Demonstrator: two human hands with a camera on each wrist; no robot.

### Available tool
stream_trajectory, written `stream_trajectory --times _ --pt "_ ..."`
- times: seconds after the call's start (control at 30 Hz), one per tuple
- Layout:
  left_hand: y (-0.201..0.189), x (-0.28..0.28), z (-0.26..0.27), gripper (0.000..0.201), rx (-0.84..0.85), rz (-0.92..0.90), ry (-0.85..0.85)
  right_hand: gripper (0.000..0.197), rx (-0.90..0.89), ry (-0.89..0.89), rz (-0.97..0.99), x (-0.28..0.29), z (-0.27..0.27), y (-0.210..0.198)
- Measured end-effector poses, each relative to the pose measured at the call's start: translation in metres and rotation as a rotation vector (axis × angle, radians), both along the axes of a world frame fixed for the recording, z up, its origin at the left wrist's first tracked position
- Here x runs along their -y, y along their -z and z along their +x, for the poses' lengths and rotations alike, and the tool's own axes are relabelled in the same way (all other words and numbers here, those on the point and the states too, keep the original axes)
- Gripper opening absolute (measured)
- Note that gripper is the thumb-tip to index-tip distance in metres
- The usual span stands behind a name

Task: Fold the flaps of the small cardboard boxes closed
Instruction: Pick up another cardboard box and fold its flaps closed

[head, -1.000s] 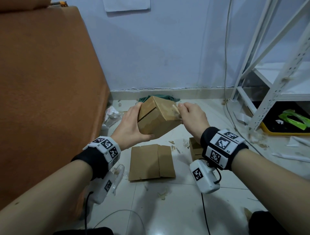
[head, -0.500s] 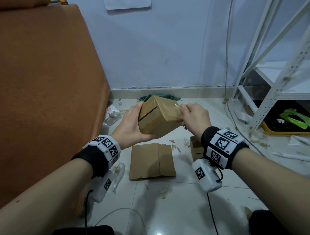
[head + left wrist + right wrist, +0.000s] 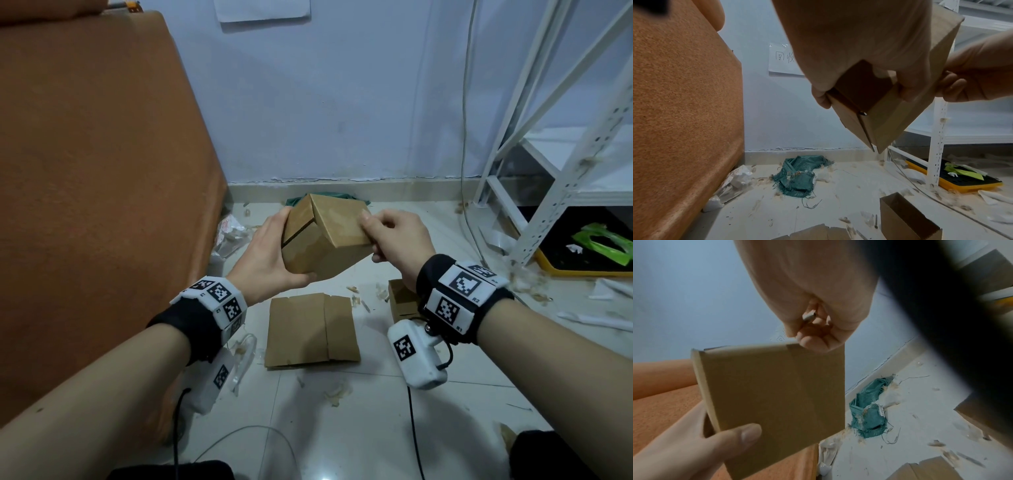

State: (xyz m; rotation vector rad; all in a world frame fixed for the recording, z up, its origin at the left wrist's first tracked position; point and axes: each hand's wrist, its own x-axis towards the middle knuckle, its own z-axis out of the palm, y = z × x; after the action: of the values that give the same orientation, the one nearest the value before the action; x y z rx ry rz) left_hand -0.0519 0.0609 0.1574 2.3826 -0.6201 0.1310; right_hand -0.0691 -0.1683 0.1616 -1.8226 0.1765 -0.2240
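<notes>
I hold a small brown cardboard box (image 3: pixel 325 240) in the air between both hands. My left hand (image 3: pixel 267 253) grips its left end, where two flaps lie folded shut with a dark seam between them. The thumb (image 3: pixel 740 434) presses the underside. My right hand (image 3: pixel 387 236) pinches the box's right end, thumb on top and fingers curled below. In the right wrist view a small grey scrap (image 3: pixel 808 316) sits inside the curled fingers. A flattened cardboard box (image 3: pixel 311 329) lies on the floor below. A small open box (image 3: pixel 906 219) stands right of it, partly hidden by my right wrist.
An orange upholstered block (image 3: pixel 85 171) fills the left side. A white metal rack (image 3: pixel 565 154) stands at the right over a yellow-rimmed black tray (image 3: pixel 582 253). A green woven sack (image 3: pixel 799 175) lies by the wall. Cardboard scraps and cables litter the tiled floor.
The box has tipped a little, so more of its top face shows. My right hand has shifted its pinch at the right end. The left hand's grip is unchanged.
</notes>
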Motion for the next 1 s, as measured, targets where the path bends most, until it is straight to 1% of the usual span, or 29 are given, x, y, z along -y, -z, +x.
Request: stream_trajectory --times 0.17,0.43,0.5,0.63,0.77,0.8,0.87,0.93,1.0 --pt "0.0 0.001 0.001 0.104 -0.01 -0.004 0.011 0.04 -0.024 0.018 0.026 0.002 -0.002 0.002" --pt "0.0 -0.001 -0.001 0.105 -0.03 -0.018 0.027 0.033 -0.15 0.038 0.282 0.003 0.0 -0.005" --pt "0.001 -0.001 -0.001 0.106 -0.03 -0.009 0.029 0.034 -0.171 0.044 0.362 0.002 -0.001 -0.009" --pt "0.002 -0.003 0.0 0.105 -0.034 -0.012 0.033 0.038 -0.177 0.031 0.401 0.002 -0.001 -0.011" --pt "0.003 -0.003 0.0 0.106 -0.027 0.007 0.014 0.036 -0.17 -0.005 0.321 -0.001 -0.003 -0.008" --pt "0.003 -0.003 0.0 0.106 -0.025 0.012 0.01 0.039 -0.163 -0.007 0.262 -0.001 -0.004 -0.007" --pt "0.004 -0.003 0.001 0.105 -0.022 0.02 0.014 0.046 -0.125 0.007 0.079 -0.001 -0.004 -0.004" --pt "0.004 -0.004 0.001 0.104 -0.02 0.029 0.016 0.042 -0.074 0.037 -0.066 0.001 -0.004 -0.002" --pt "0.006 -0.004 0.001 0.102 -0.021 0.052 0.018 0.029 -0.055 0.073 -0.142 0.003 -0.003 -0.001"
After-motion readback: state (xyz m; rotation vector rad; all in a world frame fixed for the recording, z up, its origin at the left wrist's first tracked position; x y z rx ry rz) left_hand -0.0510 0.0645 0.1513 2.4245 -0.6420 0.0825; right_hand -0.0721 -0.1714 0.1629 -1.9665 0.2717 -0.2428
